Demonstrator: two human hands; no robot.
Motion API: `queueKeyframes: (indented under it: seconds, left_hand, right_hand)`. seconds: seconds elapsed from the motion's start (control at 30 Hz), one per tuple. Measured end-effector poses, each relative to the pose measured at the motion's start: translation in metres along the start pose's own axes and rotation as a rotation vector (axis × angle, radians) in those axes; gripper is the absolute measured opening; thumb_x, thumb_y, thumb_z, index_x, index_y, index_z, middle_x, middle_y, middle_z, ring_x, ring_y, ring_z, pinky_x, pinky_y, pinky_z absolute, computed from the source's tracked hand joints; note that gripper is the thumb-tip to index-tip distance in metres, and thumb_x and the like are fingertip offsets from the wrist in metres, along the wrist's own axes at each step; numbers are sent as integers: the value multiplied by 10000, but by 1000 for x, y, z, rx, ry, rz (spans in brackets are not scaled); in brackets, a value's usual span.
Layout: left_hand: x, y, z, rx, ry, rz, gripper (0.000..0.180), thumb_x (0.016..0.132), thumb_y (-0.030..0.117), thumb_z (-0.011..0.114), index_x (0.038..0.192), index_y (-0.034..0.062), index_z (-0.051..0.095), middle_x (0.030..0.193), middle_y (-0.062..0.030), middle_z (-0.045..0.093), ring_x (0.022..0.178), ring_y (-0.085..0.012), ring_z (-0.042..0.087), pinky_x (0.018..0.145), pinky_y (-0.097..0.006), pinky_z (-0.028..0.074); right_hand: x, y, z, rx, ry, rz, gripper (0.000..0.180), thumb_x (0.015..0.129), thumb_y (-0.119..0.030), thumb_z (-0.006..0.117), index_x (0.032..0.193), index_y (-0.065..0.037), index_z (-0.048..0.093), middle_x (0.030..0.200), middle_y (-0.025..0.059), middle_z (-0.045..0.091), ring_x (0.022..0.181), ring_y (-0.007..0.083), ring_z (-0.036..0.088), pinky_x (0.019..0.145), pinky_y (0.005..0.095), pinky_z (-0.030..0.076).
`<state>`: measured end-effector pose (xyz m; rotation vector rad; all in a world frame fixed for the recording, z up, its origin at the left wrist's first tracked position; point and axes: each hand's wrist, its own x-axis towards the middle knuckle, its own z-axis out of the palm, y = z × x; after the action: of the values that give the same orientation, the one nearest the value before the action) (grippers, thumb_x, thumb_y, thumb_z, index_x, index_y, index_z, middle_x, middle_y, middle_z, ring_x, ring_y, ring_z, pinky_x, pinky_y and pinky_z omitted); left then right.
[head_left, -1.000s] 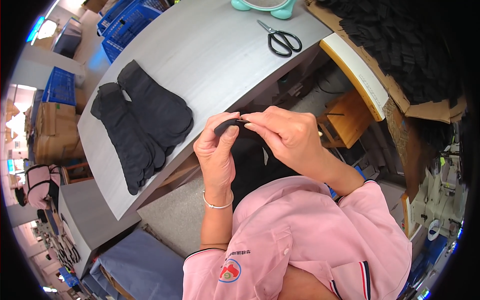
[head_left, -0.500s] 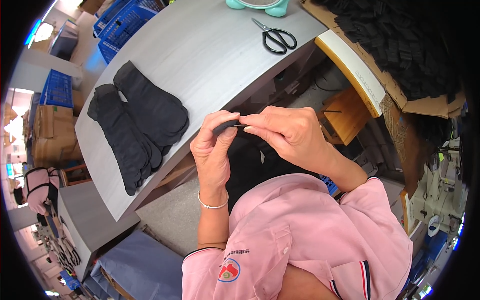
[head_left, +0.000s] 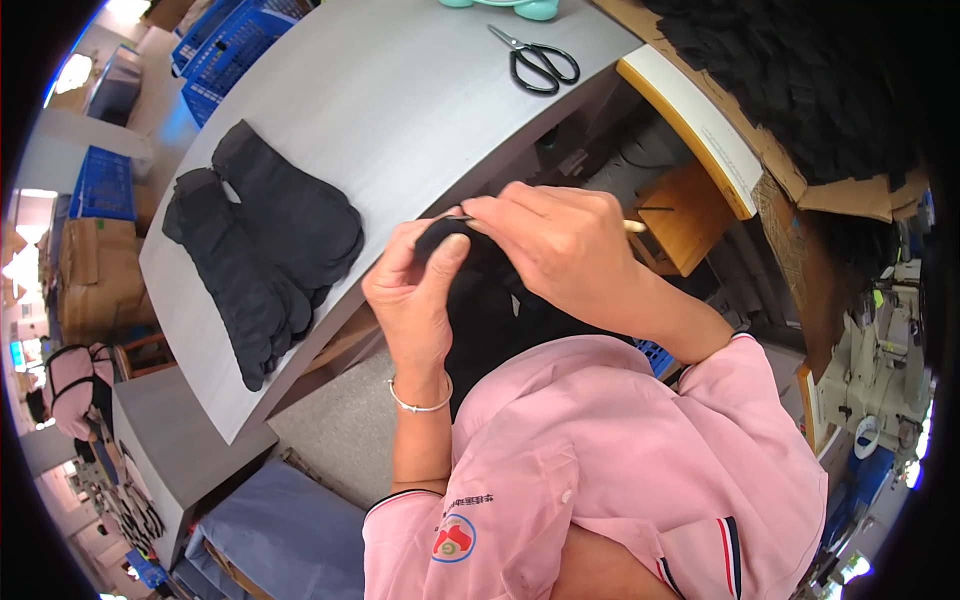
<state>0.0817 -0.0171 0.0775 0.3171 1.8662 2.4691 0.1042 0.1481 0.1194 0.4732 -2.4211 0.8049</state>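
Observation:
A small piece of black knit fabric (head_left: 436, 236) is pinched in my left hand (head_left: 412, 290), its thumb pressed on the near side. My right hand (head_left: 565, 240) has its fingertips closed together at the far edge of that fabric, touching it. From behind the right hand sticks the pale, rounded end of a thin tool (head_left: 634, 226); the rest of it is mostly covered by the fingers. On the grey table to the left lie black toe socks (head_left: 285, 205) in two overlapping stacks, flat, with toes toward the near edge.
Black-handled scissors (head_left: 541, 68) lie on the grey table (head_left: 400, 90) near its far right edge. A turquoise-footed object (head_left: 535, 8) stands behind them. At the right, a cardboard box (head_left: 850, 200) holds a heap of black fabric pieces (head_left: 780, 90). A wooden stool (head_left: 685, 220) sits below. Blue baskets (head_left: 225, 60) are at the far left.
Both hands have shifted slightly up and left in view, with the fabric. My right hand has turned, and the tool's pale end now shows behind it. Socks and scissors appear shifted with the view.

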Motion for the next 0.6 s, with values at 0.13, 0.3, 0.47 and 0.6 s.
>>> queueKeyframes:
  seconds: [0.13,0.3,0.47,0.6]
  left_hand:
    - [11,13,10,-103,106,102,210,941,36,655,1131,-52,634,1032,-127,703,935,-156,670,877,-284,531]
    - [23,26,25,-223,68,147,189,950,55,650,1100,-48,600,1001,-183,705,918,-248,703,866,-367,574]
    - [75,39,5,-188,283,246,200,965,83,626,1080,-79,609,1002,-208,698,906,-276,704,849,-383,569]
    - [110,21,-23,-230,338,188,201,978,86,606,1084,-84,602,1036,-204,692,960,-273,692,869,-371,554]
  right_hand:
    - [4,8,11,454,51,279,186,818,-106,796,931,-29,670,787,56,636,612,99,603,528,261,457]
    - [4,26,19,638,-414,429,273,827,-250,804,903,-11,698,646,26,613,556,70,479,515,268,394]
    - [-31,65,13,645,-576,321,325,850,-298,762,810,14,680,575,42,465,546,66,417,500,299,370]
    - [-90,96,-1,487,-767,395,364,841,-320,762,810,23,644,564,101,456,524,143,419,507,345,366]
